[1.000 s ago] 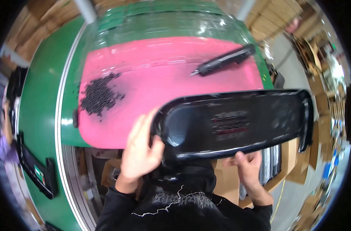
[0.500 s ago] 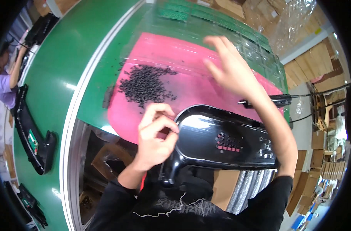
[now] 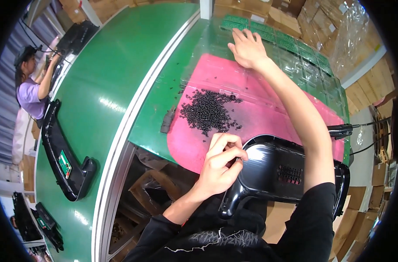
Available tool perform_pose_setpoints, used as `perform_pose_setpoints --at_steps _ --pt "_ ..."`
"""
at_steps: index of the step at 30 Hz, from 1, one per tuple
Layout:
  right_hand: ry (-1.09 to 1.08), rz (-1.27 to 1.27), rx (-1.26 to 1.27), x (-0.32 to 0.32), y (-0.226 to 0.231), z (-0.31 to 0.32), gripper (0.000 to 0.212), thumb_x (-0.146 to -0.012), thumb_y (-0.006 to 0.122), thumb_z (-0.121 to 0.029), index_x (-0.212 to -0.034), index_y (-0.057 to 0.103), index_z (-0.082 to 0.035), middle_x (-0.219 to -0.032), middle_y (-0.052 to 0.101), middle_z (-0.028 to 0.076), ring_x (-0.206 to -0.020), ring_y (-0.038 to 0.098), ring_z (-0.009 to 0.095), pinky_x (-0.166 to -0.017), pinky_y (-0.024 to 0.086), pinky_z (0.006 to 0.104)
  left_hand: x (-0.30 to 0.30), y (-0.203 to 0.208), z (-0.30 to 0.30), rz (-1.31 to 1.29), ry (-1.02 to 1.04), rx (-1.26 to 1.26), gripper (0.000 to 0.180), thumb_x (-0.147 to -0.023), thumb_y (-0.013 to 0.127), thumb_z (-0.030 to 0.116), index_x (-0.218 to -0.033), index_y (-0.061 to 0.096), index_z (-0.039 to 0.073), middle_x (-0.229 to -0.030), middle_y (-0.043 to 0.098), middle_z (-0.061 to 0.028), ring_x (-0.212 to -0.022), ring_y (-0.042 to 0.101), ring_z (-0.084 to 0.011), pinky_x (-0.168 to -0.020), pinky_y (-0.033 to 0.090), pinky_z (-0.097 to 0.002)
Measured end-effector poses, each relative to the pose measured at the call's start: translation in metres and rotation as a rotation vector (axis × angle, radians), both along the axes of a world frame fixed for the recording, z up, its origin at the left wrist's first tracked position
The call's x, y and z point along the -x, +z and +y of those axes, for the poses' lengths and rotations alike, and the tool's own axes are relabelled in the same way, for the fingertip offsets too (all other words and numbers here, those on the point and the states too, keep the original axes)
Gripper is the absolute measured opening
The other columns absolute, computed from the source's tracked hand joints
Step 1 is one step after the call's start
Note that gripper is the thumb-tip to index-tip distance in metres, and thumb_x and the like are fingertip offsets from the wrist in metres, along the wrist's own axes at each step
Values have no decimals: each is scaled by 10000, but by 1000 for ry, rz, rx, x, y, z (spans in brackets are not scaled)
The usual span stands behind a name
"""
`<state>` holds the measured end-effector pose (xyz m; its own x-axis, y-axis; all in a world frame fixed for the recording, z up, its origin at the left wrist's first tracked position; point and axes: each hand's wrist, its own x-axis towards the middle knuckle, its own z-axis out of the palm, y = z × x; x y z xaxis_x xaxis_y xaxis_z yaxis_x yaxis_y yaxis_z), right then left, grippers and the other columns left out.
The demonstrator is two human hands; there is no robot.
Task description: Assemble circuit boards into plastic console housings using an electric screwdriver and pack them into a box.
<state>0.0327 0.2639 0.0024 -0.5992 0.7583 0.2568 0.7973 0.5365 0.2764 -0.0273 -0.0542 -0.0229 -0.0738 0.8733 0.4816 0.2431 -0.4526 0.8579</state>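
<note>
A glossy black plastic housing (image 3: 264,187) with a short arm at its left end lies at the table's near edge, partly over my lap. My left hand (image 3: 223,163) has its fingers curled closed at the housing's left rim. Stretched far forward, my right hand (image 3: 249,49) is open, fingers spread, over the transparent plastic trays (image 3: 290,74) and close to the green circuit boards (image 3: 262,32) at the back. My right forearm hides part of the housing. A pile of small black parts (image 3: 210,111) lies on the pink mat (image 3: 181,148), beyond my left hand.
A black corded tool (image 3: 340,131) lies at the mat's right side. A small dark block (image 3: 168,121) sits left of the mat. Past the metal rail (image 3: 133,105), another black housing (image 3: 65,153) with a circuit board rests on the green conveyor (image 3: 98,78). A person in purple (image 3: 31,96) works beyond.
My right hand has reached farther forward, from above the mat to the trays and circuit boards. My left hand stays at the housing's rim. The view has shifted, moving the scene rightward.
</note>
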Motion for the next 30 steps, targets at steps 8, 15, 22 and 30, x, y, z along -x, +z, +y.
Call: perform_pose_setpoints --at_steps 8,15,22,30 --pt "640 813 759 -107 85 -162 454 -1003 362 -277 -1388 433 -46 -1479 343 143 -1402 250 278 -1135 174 394 6 -13 9 -203 -83 39 742 -706 755 263 -1323 421 21 -1380 329 -120 -1255 353 -241 -1007 318 -363" --pt "571 1153 1266 -191 73 -301 765 -890 620 -289 -1450 230 56 -1494 248 179 -1211 427 254 -927 391 372 -16 44 -14 -504 -712 377 399 -949 520 99 -1312 434 -41 -1160 611 -149 -1008 608 -205 -865 490 -309" --pt "424 679 317 -228 60 -339 608 -596 866 -87 -1107 566 49 -887 649 154 -735 612 277 -614 475 345 -27 75 -3 310 -1082 504 564 -890 520 46 -1414 319 -19 -790 610 -261 -626 601 -387 -583 478 -396" --pt "269 943 602 -251 41 -361 243 -731 539 86 -958 624 88 -683 603 117 -511 537 194 -505 446 280 -37 79 12 441 -1100 553 330 -877 585 37 -1195 567 -48 -833 688 -134 -668 693 -237 -616 561 -287"
